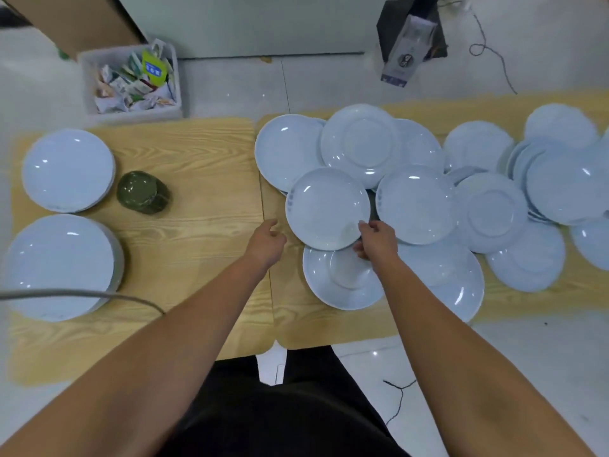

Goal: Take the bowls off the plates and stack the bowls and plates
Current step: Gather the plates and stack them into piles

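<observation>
The right hand (375, 240) pinches the rim of the bowl (326, 207) over its plate (333, 285) (maybe touching it). The left hand (267, 239) is loose and empty. Best to lift the bowl straight up, slowly.

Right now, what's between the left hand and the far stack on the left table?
Head view: a dark green jar stands beside the far stack; from jar to left hand, bare tabletop.

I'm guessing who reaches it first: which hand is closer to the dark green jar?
Left. The left hand is to the right of the dark green jar, apart from it, holding nothing. The right hand is farther right, pinching the rim of a white bowl.
</observation>
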